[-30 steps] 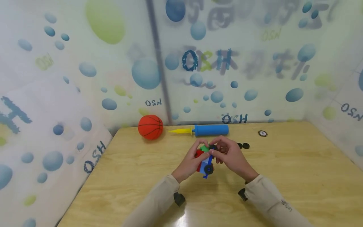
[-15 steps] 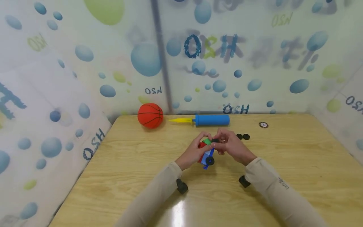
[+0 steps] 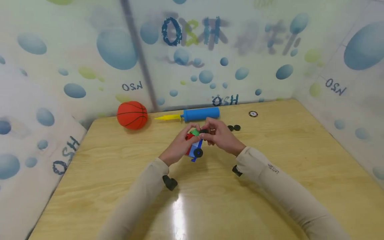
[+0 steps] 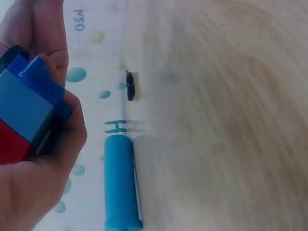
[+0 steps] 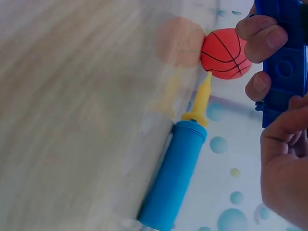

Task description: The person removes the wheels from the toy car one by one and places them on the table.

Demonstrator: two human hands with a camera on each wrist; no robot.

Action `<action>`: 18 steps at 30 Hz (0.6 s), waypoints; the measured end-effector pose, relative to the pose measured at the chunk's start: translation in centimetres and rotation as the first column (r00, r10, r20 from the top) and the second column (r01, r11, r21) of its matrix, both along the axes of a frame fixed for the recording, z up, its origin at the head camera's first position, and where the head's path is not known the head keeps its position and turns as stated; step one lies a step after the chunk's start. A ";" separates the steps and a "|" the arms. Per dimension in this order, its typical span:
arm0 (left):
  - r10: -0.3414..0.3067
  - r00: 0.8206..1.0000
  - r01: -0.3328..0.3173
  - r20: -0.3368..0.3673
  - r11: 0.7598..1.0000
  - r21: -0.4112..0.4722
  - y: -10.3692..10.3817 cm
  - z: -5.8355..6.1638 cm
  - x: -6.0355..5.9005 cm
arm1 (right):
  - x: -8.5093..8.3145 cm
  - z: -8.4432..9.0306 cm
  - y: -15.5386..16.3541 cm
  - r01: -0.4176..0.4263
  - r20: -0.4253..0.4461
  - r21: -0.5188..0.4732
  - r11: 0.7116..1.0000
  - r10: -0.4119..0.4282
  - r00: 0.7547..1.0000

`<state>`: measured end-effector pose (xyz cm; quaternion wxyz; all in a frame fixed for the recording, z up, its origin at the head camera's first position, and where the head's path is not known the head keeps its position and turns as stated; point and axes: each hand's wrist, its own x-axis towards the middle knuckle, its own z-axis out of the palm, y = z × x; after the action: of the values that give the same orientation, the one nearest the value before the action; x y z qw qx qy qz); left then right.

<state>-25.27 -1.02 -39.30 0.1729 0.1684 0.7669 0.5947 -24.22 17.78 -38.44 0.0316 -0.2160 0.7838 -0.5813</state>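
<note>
A small toy car of red, green and blue bricks (image 3: 194, 144) with a black wheel (image 3: 198, 153) is held above the wooden table (image 3: 270, 160). My left hand (image 3: 179, 145) grips its left side; the blue and red bricks (image 4: 26, 110) fill that hand in the left wrist view. My right hand (image 3: 220, 135) pinches a small black wheel (image 3: 204, 131) at the car's top. The blue brick (image 5: 286, 62) shows beside my fingers in the right wrist view.
An orange basketball (image 3: 132, 115) and a blue hand pump (image 3: 200, 114) with a yellow nozzle lie at the table's far edge. Two loose black wheels (image 3: 234, 127) and a round token (image 3: 253, 114) lie beyond my right hand. Bubble-patterned walls enclose the table.
The head view has shifted, so everything sits further left and higher in the frame. Both hands stay together on the toy car, with the right fingers still at its top.
</note>
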 end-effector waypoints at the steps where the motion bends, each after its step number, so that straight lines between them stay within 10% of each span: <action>1: 0.007 1.000 -0.007 -0.020 1.000 -0.027 -0.3 0.4 -0.2 | -0.2 0.3 -0.4 -0.003 -0.081 0.037 0.999 0.006 0.997; 6: 0.035 0.999 -0.036 -0.016 0.996 -0.082 -1.0 0.8 -0.5 | 0.2 0.6 -0.2 0.091 -0.257 0.181 0.979 -0.042 0.966; 18: 0.106 0.994 -0.106 0.039 0.994 -0.001 -4.0 2.2 -0.1 | -1.2 0.4 3.0 -0.046 0.057 0.289 0.956 0.031 0.998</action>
<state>-25.40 -4.98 -37.12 0.1560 0.1158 0.7709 0.6066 -25.45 20.73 -38.02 0.0945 -0.2093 0.8551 -0.4648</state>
